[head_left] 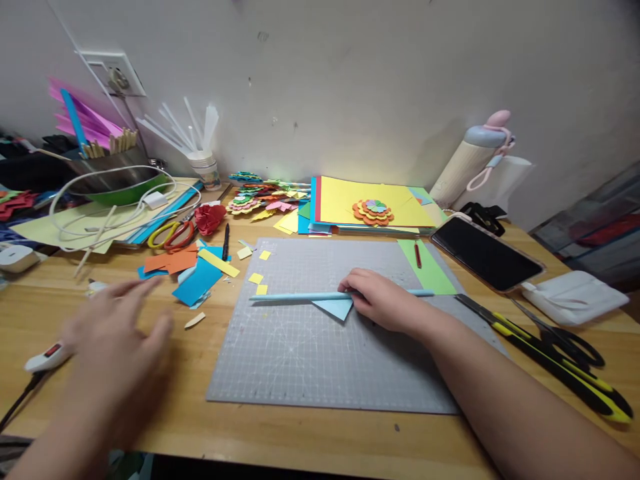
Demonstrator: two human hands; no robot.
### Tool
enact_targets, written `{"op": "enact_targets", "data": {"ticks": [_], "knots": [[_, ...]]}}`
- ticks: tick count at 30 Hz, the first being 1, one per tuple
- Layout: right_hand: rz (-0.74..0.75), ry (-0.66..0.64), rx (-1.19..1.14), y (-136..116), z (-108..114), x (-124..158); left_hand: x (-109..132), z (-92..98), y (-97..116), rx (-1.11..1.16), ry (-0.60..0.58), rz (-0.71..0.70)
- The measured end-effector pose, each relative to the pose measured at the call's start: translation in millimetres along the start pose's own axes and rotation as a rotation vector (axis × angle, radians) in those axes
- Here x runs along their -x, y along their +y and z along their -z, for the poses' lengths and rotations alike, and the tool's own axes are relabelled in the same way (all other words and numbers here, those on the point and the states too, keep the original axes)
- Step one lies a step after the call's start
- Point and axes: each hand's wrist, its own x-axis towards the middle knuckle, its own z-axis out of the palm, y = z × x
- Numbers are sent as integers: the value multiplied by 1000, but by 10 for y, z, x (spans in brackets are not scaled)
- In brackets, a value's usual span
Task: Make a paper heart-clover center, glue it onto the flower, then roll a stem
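Note:
My right hand is closed on a thin light blue rolled paper tube, which lies across the grey cutting mat. A triangular corner of the paper sticks out below the tube, unrolled. My left hand, smeared by motion, hovers over the left of the table with thumb and fingers apart. Beside it is a white device with a red switch and a black cord, partly hidden by the hand. Small yellow paper squares lie at the mat's left edge.
Blue and orange paper scraps and orange-handled scissors lie left of the mat. A yellow-black cutter knife, black scissors and a phone are at right. Behind stand stacked coloured paper and a bottle.

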Motion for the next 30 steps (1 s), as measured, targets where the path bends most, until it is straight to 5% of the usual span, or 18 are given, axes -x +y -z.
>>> {"op": "enact_targets", "data": {"ticks": [5, 12, 17, 23, 30], "knots": [[81, 16, -69, -72, -85, -12, -73, -118, 890, 333, -158, -299], [93, 48, -72, -139, -211, -38, -202, -368, 1490, 382, -306, -520], [18, 50, -20, -235, -223, 26, -103, -381, 1641, 314, -321, -566], [-56, -156, 149, -470, -208, 84, 54, -386, 1635, 115, -388, -584], [-69, -206, 193, -536, -211, 82, 101, -412, 1612, 53, -364, -667]]}}
